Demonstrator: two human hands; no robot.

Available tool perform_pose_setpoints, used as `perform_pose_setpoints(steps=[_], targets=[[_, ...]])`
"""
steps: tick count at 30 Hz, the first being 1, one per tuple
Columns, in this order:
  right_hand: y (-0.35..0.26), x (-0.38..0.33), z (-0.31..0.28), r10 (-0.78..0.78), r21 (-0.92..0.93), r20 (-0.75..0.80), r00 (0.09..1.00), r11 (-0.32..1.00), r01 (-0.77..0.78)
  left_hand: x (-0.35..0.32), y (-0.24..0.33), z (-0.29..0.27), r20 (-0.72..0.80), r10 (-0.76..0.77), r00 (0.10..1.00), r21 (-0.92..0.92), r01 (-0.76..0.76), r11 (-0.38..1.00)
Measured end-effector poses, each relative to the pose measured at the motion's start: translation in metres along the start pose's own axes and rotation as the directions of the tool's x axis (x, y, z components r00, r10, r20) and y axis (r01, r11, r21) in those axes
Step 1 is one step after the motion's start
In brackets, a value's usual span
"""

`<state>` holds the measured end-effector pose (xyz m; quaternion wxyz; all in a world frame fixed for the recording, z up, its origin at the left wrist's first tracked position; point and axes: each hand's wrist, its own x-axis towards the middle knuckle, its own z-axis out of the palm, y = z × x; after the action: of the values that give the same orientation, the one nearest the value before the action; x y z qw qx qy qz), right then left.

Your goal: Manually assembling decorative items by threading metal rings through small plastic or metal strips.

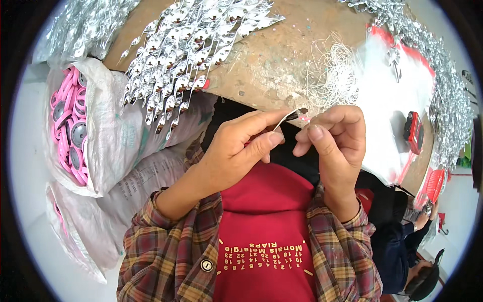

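A thin silver strip point(289, 117) sits pinched at the fingertips, raised between both hands just above the bench point(271, 60) edge. Far left, an open white sack point(118, 136) shows pink round discs point(68, 128). Above it on the bench lies a heap of twisted silver spirals point(186, 50). The left hand point(236, 151) has thumb and forefinger closed as a grip on the strip's lower end. The right hand point(334, 146) is curled close beside, fingers drawn together at the strip's tip, though I cannot tell whether they touch it. Behind lies a tangle of thin white thread point(329, 75), then a red box point(413, 132).
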<state>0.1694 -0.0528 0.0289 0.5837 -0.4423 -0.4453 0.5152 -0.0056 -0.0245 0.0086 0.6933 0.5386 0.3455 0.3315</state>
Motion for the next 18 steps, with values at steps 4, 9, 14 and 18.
perform_pose_setpoints(steps=[4, 9, 14, 18], targets=[[0.0018, 0.0002, 0.0008, 0.067, 0.065, -0.001, 0.998, 0.996, -0.067, -0.0008, 0.0015, 0.0014, 0.006, -0.001, 1.0, 0.009, 0.001, 1.0], [0.0048, 0.0014, -0.0069, 0.095, 0.144, 0.122, 0.988, 0.983, -0.112, -0.0013, 0.0007, 0.0007, -0.018, 0.022, 1.0, 0.028, -0.021, 0.999], [0.0036, 0.0017, 0.0024, 0.119, 0.125, 0.039, 0.992, 0.985, -0.123, -0.0005, -0.0001, -0.0014, -0.018, 0.02, 1.0, 0.045, -0.019, 0.999], [0.005, 0.0025, 0.0024, 0.117, 0.123, 0.025, 0.993, 0.985, -0.119, -0.0013, 0.0005, -0.0022, -0.014, 0.022, 1.0, 0.052, -0.022, 0.998]])
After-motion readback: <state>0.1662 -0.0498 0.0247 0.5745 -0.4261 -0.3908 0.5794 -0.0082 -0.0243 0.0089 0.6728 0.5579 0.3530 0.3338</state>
